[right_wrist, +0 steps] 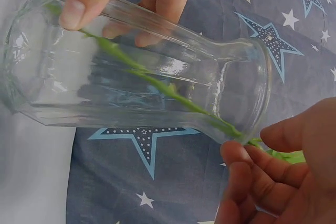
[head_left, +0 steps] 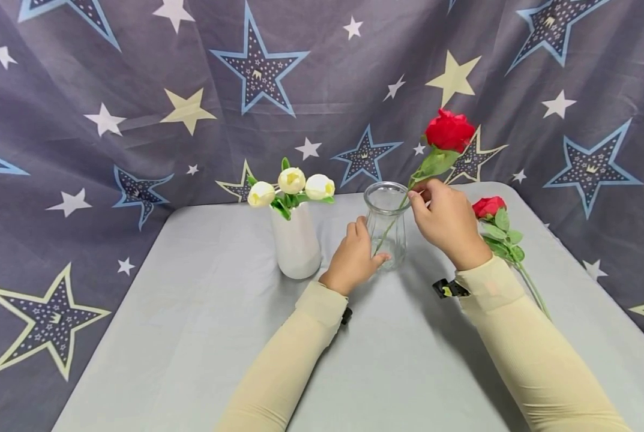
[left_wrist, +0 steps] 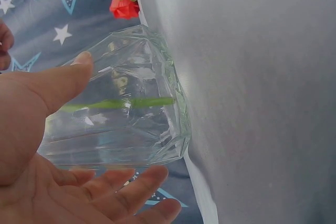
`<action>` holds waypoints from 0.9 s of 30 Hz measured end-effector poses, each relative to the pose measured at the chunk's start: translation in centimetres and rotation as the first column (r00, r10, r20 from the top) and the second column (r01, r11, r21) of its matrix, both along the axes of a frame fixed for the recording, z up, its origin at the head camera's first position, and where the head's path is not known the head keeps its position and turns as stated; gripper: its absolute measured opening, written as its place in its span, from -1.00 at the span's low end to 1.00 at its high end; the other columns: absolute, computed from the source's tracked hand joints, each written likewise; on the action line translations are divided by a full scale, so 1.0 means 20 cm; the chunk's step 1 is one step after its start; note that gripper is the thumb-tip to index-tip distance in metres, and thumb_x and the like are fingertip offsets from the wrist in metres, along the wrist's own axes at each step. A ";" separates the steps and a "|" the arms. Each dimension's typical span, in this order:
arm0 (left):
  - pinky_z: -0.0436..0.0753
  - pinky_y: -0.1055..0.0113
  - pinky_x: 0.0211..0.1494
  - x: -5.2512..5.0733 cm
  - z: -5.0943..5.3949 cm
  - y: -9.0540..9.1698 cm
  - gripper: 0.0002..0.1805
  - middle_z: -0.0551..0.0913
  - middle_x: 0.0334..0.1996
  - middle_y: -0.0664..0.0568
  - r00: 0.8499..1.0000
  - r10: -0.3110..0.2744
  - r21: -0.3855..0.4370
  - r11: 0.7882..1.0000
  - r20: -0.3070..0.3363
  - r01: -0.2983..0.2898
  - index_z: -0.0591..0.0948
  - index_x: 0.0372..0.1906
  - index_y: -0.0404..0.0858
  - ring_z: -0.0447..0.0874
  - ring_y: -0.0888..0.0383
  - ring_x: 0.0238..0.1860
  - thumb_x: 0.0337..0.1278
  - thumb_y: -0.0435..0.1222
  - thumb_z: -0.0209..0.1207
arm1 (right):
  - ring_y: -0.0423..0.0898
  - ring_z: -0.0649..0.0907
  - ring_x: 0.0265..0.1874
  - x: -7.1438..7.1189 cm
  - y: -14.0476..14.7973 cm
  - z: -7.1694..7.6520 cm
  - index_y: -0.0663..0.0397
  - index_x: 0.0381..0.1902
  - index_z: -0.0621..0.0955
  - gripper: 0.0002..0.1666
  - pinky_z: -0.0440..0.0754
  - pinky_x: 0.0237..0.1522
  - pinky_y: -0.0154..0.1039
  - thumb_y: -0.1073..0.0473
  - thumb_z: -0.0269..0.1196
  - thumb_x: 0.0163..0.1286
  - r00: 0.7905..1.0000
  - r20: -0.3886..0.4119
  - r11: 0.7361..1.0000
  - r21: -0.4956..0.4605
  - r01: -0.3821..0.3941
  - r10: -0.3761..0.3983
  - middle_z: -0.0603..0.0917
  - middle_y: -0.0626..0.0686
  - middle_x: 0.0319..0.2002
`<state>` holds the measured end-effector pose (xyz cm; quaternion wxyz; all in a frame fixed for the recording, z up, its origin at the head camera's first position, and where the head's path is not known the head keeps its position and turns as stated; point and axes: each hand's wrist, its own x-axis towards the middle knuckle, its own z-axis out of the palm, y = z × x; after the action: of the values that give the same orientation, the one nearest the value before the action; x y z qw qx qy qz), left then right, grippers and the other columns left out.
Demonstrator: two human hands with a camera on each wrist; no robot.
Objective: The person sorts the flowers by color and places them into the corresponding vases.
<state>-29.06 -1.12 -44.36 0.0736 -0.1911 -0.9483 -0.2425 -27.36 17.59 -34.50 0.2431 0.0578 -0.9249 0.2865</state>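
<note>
A clear glass vase point(head_left: 386, 219) with a flared rim stands on the table. My left hand point(head_left: 356, 255) holds its lower side, the thumb in front and the fingers point(left_wrist: 121, 198) round the other side. Beside the rim, my right hand point(head_left: 446, 219) pinches the stem of a red rose point(head_left: 450, 131). The bloom is above the vase, tilted right. In the right wrist view, the green stem point(right_wrist: 173, 93) slants through the vase down towards its base. The left wrist view shows the stem's end point(left_wrist: 152, 101) inside, near the bottom.
Left of the glass vase is a white vase point(head_left: 296, 246) with white-yellow tulips point(head_left: 291, 180). A second red rose point(head_left: 489, 207) lies on the table to the right, partly behind my right forearm. A starred curtain point(head_left: 322, 60) hangs behind the grey-covered table point(head_left: 192, 336).
</note>
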 end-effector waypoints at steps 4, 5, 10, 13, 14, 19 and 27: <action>0.69 0.09 0.12 0.00 0.00 0.00 0.12 0.39 0.27 -0.35 1.000 0.001 -0.004 1.000 -0.001 -0.001 0.07 0.56 -0.48 0.68 -0.17 0.02 0.20 0.04 0.43 | 0.04 0.67 -0.38 0.00 0.00 -0.01 0.01 -0.03 0.70 -0.69 0.53 -0.31 0.01 -0.03 0.15 0.56 1.000 0.001 1.000 0.001 -0.010 0.010 0.79 0.05 -0.26; 0.69 0.09 0.13 0.00 0.00 0.00 0.12 0.39 0.26 -0.35 1.000 0.002 -0.006 1.000 -0.003 -0.002 0.07 0.56 -0.48 0.68 -0.17 0.02 0.20 0.04 0.44 | 0.04 0.67 -0.38 0.00 0.00 -0.01 0.00 -0.03 0.70 -0.70 0.53 -0.32 0.01 -0.03 0.15 0.56 1.000 0.000 1.000 0.001 -0.010 0.010 0.79 0.04 -0.27; 0.68 0.09 0.16 0.00 0.00 0.00 0.11 0.40 0.25 -0.35 1.000 0.001 -0.005 1.000 -0.012 -0.001 0.09 0.55 -0.48 0.67 -0.17 0.05 0.19 0.04 0.44 | 0.03 0.67 -0.37 0.00 0.00 -0.02 -0.03 -0.04 0.68 -0.72 0.51 -0.32 0.00 -0.04 0.16 0.55 1.000 -0.001 1.000 -0.003 -0.002 0.002 0.78 0.01 -0.28; 0.67 0.09 0.19 0.00 0.01 0.01 0.11 0.40 0.26 -0.34 1.000 -0.001 -0.003 1.000 -0.001 0.001 0.08 0.55 -0.47 0.66 -0.17 0.08 0.20 0.05 0.43 | 0.03 0.66 -0.39 0.00 0.00 -0.03 -0.02 -0.02 0.67 -0.73 0.51 -0.33 0.00 -0.03 0.17 0.56 1.000 -0.005 1.000 -0.004 -0.003 0.003 0.78 0.02 -0.28; 0.66 0.09 0.19 0.00 0.01 0.00 0.11 0.40 0.26 -0.34 1.000 0.000 0.000 1.000 0.001 0.000 0.08 0.55 -0.47 0.66 -0.17 0.08 0.20 0.04 0.43 | 0.03 0.66 -0.40 0.00 0.00 -0.03 -0.02 -0.02 0.67 -0.72 0.51 -0.33 0.00 -0.03 0.17 0.56 1.000 -0.006 1.000 -0.002 -0.004 0.004 0.78 0.02 -0.27; 0.67 0.09 0.18 0.00 0.01 0.00 0.12 0.38 0.29 -0.34 1.000 0.005 -0.004 1.000 0.020 -0.005 0.06 0.57 -0.46 0.66 -0.17 0.08 0.21 0.05 0.42 | 0.03 0.67 -0.40 0.01 0.00 -0.04 0.02 0.01 0.66 -0.70 0.52 -0.31 0.00 -0.03 0.15 0.57 1.000 -0.010 1.000 -0.003 -0.009 0.009 0.79 0.04 -0.26; 0.67 0.08 0.18 0.01 0.02 0.00 0.11 0.36 0.31 -0.35 0.999 -0.002 0.002 1.000 0.037 0.002 0.04 0.58 -0.46 0.66 -0.18 0.09 0.23 0.04 0.41 | 0.04 0.68 -0.42 0.02 0.00 -0.07 0.06 0.11 0.62 -0.66 0.54 -0.35 -0.01 -0.01 0.13 0.59 0.999 -0.016 0.999 -0.013 -0.029 0.029 0.78 0.07 -0.26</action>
<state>-28.92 -1.15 -44.04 0.0560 -0.1874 -0.9491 -0.2470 -27.00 17.63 -35.81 0.2468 0.0720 -0.9201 0.2956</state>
